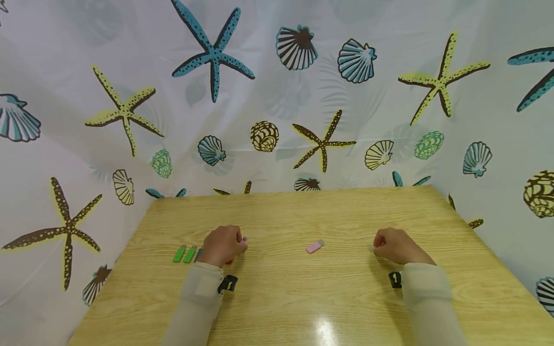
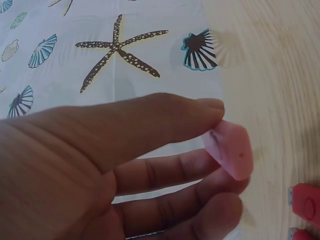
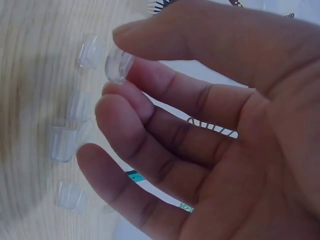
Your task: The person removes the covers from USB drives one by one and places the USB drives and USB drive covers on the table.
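Observation:
My left hand (image 1: 222,245) pinches a pink USB stick (image 2: 234,150) between thumb and fingers, its metal plug showing just past the fingertips in the head view. Over on the right, my right hand (image 1: 396,246) holds a small clear plastic cap (image 3: 118,65) by thumb and forefinger. Several more clear caps (image 3: 63,143) lie on the table below that hand, mostly hidden by it from the head. Another pink USB stick (image 1: 315,247) lies between the hands, a clear cap over its plug end.
Two green USB sticks (image 1: 179,253) lie left of the left hand, with a dark one (image 1: 198,254) partly covered by it. Red USB sticks (image 2: 306,202) lie beneath that hand. A patterned cloth (image 1: 268,96) hangs behind the wooden table (image 1: 277,298).

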Tool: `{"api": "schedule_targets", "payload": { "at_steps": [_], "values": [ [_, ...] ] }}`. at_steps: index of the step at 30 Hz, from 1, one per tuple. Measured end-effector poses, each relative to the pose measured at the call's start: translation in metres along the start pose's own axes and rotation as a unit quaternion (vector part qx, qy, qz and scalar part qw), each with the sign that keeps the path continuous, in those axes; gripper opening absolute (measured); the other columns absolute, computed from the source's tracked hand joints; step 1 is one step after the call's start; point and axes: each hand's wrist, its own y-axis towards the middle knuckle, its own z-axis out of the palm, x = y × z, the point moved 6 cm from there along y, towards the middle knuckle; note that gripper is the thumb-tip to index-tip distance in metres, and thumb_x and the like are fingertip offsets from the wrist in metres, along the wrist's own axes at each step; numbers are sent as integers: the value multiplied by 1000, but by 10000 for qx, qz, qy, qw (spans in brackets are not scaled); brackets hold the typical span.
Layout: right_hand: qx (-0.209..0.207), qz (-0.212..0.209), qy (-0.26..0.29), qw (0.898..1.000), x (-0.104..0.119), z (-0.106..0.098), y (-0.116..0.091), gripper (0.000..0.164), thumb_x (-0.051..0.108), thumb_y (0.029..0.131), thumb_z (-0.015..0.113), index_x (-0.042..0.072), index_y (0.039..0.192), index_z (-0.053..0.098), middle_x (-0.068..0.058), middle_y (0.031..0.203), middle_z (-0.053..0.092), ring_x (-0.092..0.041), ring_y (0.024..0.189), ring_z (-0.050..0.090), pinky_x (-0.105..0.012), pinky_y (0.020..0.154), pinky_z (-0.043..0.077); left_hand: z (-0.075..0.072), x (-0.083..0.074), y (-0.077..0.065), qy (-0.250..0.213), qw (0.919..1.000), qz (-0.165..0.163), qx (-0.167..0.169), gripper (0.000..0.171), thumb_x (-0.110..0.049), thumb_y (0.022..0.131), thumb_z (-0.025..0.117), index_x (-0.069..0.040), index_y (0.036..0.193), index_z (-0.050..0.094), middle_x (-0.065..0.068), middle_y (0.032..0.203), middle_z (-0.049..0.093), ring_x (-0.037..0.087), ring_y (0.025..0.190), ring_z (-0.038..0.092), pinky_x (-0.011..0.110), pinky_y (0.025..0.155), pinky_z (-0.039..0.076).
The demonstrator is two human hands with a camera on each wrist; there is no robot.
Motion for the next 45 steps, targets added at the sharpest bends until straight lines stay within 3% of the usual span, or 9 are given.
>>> {"api": "schedule_targets", "payload": {
  "at_steps": [10, 21, 29, 39, 45],
  "values": [
    [-1, 71, -150, 9999, -2, 3, 2, 7, 8, 84, 65, 2, 86, 62, -8, 80, 60, -18, 64, 48, -32, 56, 43, 9, 7, 4, -14, 9999, -101, 57, 23, -16, 83, 68, -11, 64, 56, -2, 49, 51, 9, 39, 39, 23, 38, 25],
    [108, 259, -74, 9996, -5, 6, 2, 12, 12, 88, 64, 0, 88, 62, -8, 81, 61, -19, 64, 48, -33, 57, 43, 19, 9, 5, 5, 9997, -128, 210, 24, -14, 83, 68, -12, 62, 56, -2, 48, 54, 12, 41, 47, 26, 40, 31],
    [33, 273, -172, 9995, -11, 7, 5, 6, 6, 82, 62, 1, 87, 63, -9, 82, 62, -19, 65, 49, -33, 56, 43, 28, 9, 8, 59, 9999, -59, 63, 35, -7, 76, 63, -16, 49, 44, -7, 40, 35, 10, 39, 28, 25, 39, 21],
    [75, 295, -93, 9995, -11, 7, 3, 3, 2, 83, 61, 2, 86, 62, -9, 83, 61, -20, 68, 50, -36, 59, 44, 36, 9, 11, 187, 9997, -85, 127, 41, -7, 75, 64, -18, 44, 40, -8, 37, 27, 9, 37, 21, 24, 38, 18],
    [140, 400, 23, 9991, -11, 8, 2, 5, 1, 82, 61, 2, 86, 62, -10, 83, 60, -20, 64, 49, -33, 54, 42, 36, 10, 11, 310, 9994, -123, 81, 42, -7, 75, 65, -18, 43, 40, -8, 36, 25, 9, 36, 22, 25, 36, 19]
  ]
}}
